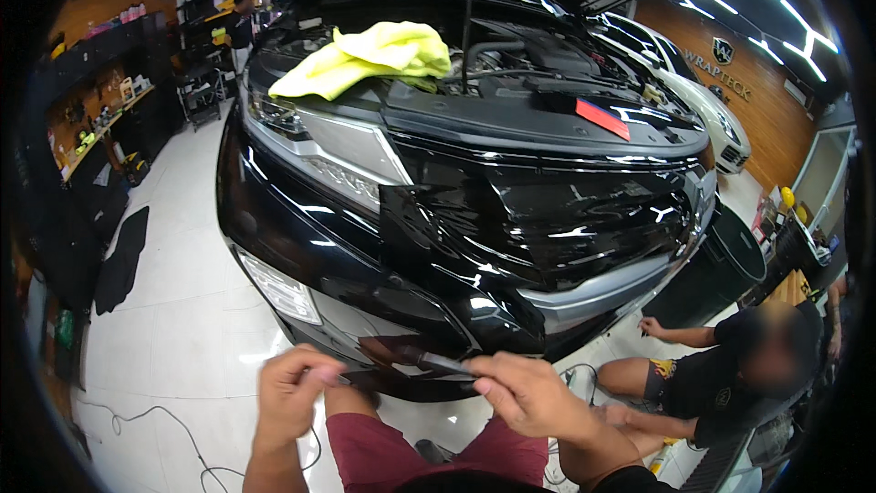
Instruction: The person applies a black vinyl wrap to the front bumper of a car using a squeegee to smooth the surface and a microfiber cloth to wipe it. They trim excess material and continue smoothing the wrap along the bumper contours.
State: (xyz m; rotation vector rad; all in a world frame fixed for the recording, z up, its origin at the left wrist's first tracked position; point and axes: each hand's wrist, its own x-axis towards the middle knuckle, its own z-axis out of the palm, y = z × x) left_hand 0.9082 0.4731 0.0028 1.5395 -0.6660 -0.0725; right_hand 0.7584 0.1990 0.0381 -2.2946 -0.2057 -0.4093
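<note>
My right hand (522, 393) is closed around a slim grey knife-like tool (444, 363), its thin end pointing left. To its left, my left hand (294, 393) has thumb and fingers pinched together; whether anything is between them cannot be made out. Both hands are in front of the low bumper of a black car (315, 219) with its bonnet raised. A glossy black sheet (456, 237) drapes over the grille, its left edge standing off the body. A bright yellow-green cloth (370, 59) lies crumpled above the headlight (351, 160). On the front engine cover rests a flat red strip (603, 119).
At the right, a co-worker (730, 379) in dark clothes sits low beside the bumper. Behind that person stands a large dark bin (721, 265). A cable (173, 415) trails over the floor at left, near a black mat (121, 260). A white car (703, 100) is parked behind.
</note>
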